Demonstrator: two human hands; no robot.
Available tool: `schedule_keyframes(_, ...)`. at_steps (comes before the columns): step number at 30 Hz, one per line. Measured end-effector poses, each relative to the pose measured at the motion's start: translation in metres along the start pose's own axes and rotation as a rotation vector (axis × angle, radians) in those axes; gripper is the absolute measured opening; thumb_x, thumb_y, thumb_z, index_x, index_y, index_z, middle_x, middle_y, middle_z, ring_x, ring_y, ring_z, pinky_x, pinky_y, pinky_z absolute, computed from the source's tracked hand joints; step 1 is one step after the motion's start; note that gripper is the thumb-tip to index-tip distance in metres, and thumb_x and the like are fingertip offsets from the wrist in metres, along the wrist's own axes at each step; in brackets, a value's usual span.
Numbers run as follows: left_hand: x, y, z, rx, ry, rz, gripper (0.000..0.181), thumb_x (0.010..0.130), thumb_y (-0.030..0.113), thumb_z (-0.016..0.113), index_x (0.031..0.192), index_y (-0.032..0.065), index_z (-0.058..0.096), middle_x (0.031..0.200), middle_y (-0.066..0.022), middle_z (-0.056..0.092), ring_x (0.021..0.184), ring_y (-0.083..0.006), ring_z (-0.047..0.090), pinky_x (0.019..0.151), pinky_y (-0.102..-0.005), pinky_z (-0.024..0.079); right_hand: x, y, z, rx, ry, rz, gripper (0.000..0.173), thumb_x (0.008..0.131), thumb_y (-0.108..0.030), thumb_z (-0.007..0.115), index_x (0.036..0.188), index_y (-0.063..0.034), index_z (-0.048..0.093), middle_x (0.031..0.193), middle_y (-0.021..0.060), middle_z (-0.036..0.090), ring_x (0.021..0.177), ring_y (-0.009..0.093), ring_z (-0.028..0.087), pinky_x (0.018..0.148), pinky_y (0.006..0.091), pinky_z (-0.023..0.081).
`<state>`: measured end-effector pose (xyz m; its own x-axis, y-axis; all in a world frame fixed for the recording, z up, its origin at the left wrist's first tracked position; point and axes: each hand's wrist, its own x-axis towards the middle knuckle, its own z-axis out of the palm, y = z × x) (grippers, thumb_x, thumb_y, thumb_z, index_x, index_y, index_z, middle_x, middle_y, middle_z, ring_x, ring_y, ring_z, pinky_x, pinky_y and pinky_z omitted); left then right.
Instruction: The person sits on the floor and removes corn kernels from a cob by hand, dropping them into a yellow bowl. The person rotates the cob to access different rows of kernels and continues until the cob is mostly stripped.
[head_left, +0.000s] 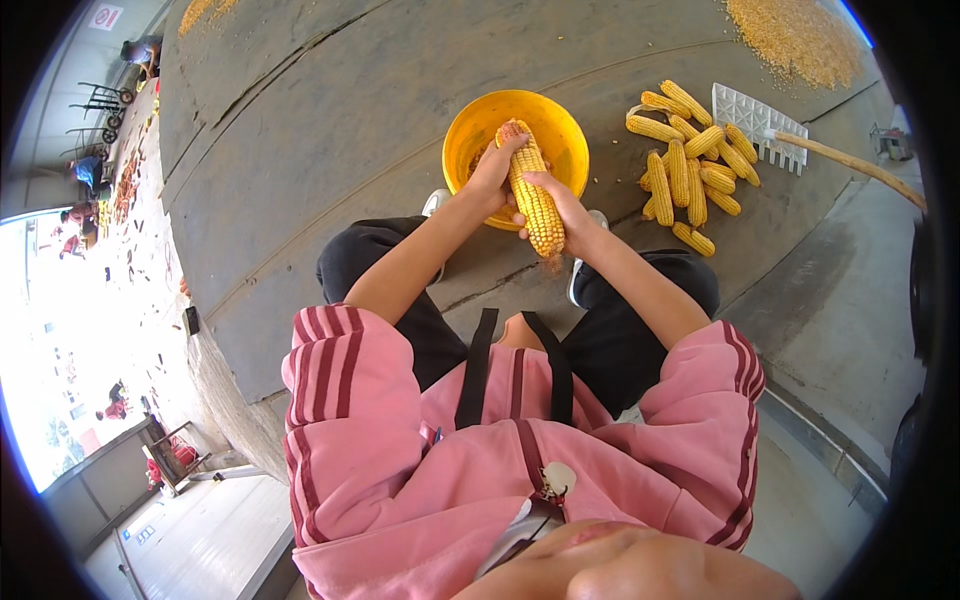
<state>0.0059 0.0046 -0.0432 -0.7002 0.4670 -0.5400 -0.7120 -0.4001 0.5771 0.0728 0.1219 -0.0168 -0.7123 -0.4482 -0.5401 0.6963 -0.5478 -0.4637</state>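
Note:
Both of my hands grip one ear of yellow corn (535, 196) over the near part of a yellow bucket (457, 135). My left hand (491, 171) wraps the far end, its thumb against a reddish patch where kernels are gone. Around the middle of the ear, my right hand (559, 210) closes from the right side. The ear tilts toward me, with brown silk at its near tip. Inside the bucket, some loose matter lies at the bottom, partly hidden by my hands and the ear.
Several corn ears (679, 172) lie heaped right of the bucket. Beside them rests a white plastic rake head (757, 124) with a wooden handle (847, 159). Loose kernels (799, 41) form a pile at the far right. Other people (88, 171) and hand trucks (105, 105) are at the far left.

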Motion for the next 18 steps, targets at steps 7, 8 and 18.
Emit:
schedule_keyframes(7,-0.005,0.003,0.005,-0.128,0.022,-0.051,0.032,0.086,0.029,0.050,0.106,0.0057,0.043,0.090,-0.0107,0.052,0.081,-0.0239,0.056,0.070,-0.0384,0.048,0.001,0.003,0.001,-0.069,0.077,0.014,0.041,0.081,-0.034,0.055,0.102,-0.0018,0.045,0.077,0.0082,0.051,0.057,0.018,0.057,0.047,0.0304,0.050)
schedule_keyframes(8,-0.004,0.003,0.005,-0.116,0.016,-0.039,0.032,0.086,0.028,0.051,0.107,0.0057,0.042,0.090,-0.0107,0.052,0.081,-0.0240,0.056,0.070,-0.0384,0.049,0.002,0.004,0.000,-0.076,0.093,0.016,0.041,0.081,-0.035,0.056,0.102,-0.0017,0.045,0.077,0.0083,0.052,0.057,0.018,0.057,0.047,0.0305,0.050)
schedule_keyframes(18,0.009,-0.010,-0.004,0.024,0.135,0.049,0.039,0.081,0.019,0.056,0.109,0.0036,0.034,0.090,-0.0125,0.051,0.074,-0.0244,0.058,0.062,-0.0380,0.051,0.007,0.010,-0.007,-0.151,0.137,0.038,0.038,0.080,-0.035,0.057,0.095,-0.0010,0.049,0.068,0.0096,0.054,0.052,0.019,0.056,0.046,0.0316,0.049)
